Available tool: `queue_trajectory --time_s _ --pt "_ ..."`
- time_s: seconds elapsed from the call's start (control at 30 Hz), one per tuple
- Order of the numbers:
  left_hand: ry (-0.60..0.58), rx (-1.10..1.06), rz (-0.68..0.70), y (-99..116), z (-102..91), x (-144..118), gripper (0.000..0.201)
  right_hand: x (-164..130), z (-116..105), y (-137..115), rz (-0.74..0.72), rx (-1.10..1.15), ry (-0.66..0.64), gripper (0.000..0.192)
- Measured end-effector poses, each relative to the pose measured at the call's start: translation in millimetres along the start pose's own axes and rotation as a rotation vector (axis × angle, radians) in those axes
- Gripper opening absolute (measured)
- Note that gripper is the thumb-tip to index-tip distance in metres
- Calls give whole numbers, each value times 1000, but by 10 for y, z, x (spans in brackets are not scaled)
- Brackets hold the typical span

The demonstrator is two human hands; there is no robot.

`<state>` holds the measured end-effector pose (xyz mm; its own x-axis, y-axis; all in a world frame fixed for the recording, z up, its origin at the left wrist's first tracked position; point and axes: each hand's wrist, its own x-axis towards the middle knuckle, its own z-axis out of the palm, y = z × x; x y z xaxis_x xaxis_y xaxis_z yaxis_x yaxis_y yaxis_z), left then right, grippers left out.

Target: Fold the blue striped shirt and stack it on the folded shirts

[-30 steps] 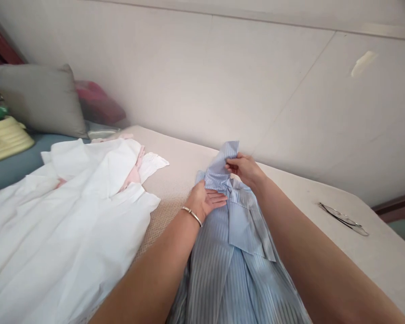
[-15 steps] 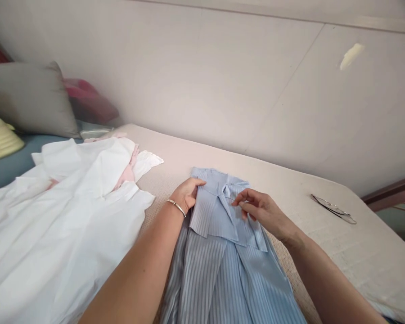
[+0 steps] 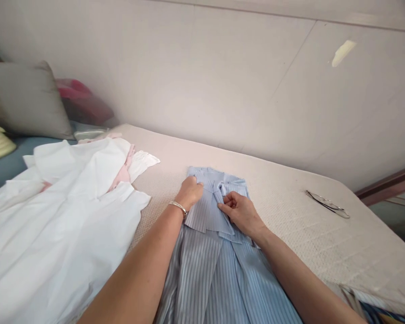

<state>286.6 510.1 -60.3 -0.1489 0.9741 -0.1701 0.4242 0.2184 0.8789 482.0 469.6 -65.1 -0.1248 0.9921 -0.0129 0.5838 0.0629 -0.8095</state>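
A light blue pleated garment [image 3: 202,270] lies spread on the bed in front of me, its waist end away from me. A short flap layer covers its upper part, with a knotted tie [image 3: 219,186] near the waist. Whether it is trousers or a skirt I cannot tell. My left hand [image 3: 190,192], with a silver bracelet on the wrist, is closed on the left edge near the waist. Just below the knot, my right hand [image 3: 236,210] pinches the hanging tie end between thumb and fingers.
White clothes [image 3: 70,216] with pink cloth among them lie to the left on the pale mattress [image 3: 276,180]. Glasses [image 3: 327,203] rest at the right. Beyond the white clothes are a grey cushion [image 3: 23,99] and a pink bundle [image 3: 83,101]. A wall runs behind the bed.
My right hand has moved left and slightly down, onto the tie end below the knot. My left hand has turned, its fingers more curled at the edge. The view has shifted slightly right.
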Motion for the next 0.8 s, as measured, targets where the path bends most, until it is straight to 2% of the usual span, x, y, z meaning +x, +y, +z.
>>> queue_trajectory --time_s 0.07,0.13,0.23,0.33,0.43,0.5,0.57,0.6,0.63,0.7,0.77,0.8 --pt "41 122 42 17 7 -12 15 -1 -39 6 -23 39 18 22" --pt "61 225 54 28 8 -19 15 -3 -74 0 -74 20 112 20" --pt "60 269 24 54 2 -32 17 15 -94 -9 -234 -198 221 26" --pt "154 399 72 107 -11 -77 17 76 -67 20 -424 -422 112 48" --pt "318 569 296 145 3 -161 21 165 -15 103 -415 -596 -45 65" --pt "261 670 511 130 34 -207 20 214 20 159 -352 -695 -101 67" --pt "133 761 631 85 61 -219 19 236 49 187 -325 -743 -123 67" --pt "110 791 618 57 65 -211 19 237 57 191 -323 -745 -126 67" --pt "142 805 562 31 58 -196 20 234 59 189 -328 -733 -125 66" --pt "300 790 400 -11 14 -150 23 225 26 187 -359 -671 -79 64" --pt "417 750 264 -38 -52 -101 20 235 -70 214 -371 -562 83 62" --pt "426 737 223 -48 -82 -80 19 251 -143 244 -332 -505 204 60"
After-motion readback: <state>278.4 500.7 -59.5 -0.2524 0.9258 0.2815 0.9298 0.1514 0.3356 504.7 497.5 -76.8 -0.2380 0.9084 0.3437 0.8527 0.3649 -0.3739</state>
